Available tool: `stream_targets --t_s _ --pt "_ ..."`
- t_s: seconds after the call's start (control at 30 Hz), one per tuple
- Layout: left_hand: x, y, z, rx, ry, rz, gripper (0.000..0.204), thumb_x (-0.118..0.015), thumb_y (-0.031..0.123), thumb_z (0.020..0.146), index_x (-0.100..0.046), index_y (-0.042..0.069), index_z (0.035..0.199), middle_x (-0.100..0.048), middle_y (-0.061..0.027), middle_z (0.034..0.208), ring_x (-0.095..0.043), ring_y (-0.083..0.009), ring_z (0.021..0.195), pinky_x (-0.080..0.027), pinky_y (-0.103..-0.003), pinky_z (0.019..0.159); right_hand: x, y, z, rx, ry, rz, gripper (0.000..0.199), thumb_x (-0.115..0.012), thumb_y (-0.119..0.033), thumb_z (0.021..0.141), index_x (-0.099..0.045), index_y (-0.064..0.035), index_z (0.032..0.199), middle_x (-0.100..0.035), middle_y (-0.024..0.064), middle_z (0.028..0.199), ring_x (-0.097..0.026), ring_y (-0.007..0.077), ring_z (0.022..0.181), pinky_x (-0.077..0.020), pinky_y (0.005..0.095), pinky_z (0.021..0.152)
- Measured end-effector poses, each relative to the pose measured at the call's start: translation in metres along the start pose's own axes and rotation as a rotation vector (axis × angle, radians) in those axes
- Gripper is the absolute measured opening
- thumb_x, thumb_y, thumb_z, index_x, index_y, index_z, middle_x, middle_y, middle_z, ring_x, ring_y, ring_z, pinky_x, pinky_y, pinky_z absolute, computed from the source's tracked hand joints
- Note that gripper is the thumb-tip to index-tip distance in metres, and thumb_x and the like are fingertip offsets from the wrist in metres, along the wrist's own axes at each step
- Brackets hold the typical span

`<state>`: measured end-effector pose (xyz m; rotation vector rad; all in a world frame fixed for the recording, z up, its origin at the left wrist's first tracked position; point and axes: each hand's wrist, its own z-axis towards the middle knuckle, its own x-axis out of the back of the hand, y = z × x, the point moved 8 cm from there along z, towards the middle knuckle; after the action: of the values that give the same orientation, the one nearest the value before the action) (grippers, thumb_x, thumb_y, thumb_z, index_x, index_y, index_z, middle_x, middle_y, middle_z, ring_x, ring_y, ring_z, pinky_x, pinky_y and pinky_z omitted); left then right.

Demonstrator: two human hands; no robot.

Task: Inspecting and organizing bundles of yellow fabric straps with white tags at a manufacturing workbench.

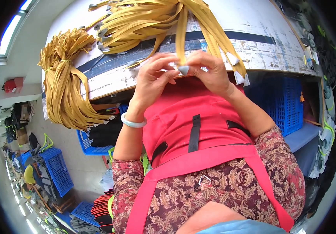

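Note:
A mustard-yellow fabric strip, perhaps zipper tape, hangs over the table's front edge toward me. Its pointed end is grey-white and sits between my hands. From the left, my left hand reaches it with curled fingers, its fingertips a little blurred. My right hand pinches the same end from the other side, thumb and forefinger bent together. More yellow strips with pale ends hang just right of my right hand. A large bundle of yellow strips lies on the table beyond my hands.
A tied bundle of yellow strips droops over the table's left corner. The white table has dark tape along it. A blue crate stands under it at right. More blue crates stand on the floor at left. A red apron covers my front.

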<state>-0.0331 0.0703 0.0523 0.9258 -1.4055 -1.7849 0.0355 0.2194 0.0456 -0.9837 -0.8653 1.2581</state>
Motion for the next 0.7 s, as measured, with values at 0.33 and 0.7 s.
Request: stream_targets --t_s 0.33,0.7 --pt "-0.017 -0.006 -0.018 -0.199 -0.214 0.522 0.014 -0.071 -0.002 0.081 -0.058 0.0 0.08 -0.055 -0.0117 0.074 -0.056 -0.0249 0.063 -0.044 -0.033 0.057 0.003 0.022 -0.024 -0.358 -0.045 -0.042 0.016 -0.062 -0.018 0.098 -0.058 -0.0056 0.088 -0.055 -0.0028 0.072 -0.052 0.0039 0.061 -0.042 0.0194 0.055" --pt "0.139 0.038 -0.006 -0.259 0.462 0.616 0.015 -0.061 0.004 0.095 -0.065 0.003 0.109 -0.065 -0.0058 0.105 -0.061 -0.0148 0.093 -0.051 -0.027 0.08 0.159 0.016 -0.065 -0.343 0.259 -0.967 0.013 -0.065 -0.016 0.09 -0.065 -0.0042 0.096 -0.063 0.0118 0.095 -0.065 0.0298 0.084 -0.0503 0.0361 0.073"
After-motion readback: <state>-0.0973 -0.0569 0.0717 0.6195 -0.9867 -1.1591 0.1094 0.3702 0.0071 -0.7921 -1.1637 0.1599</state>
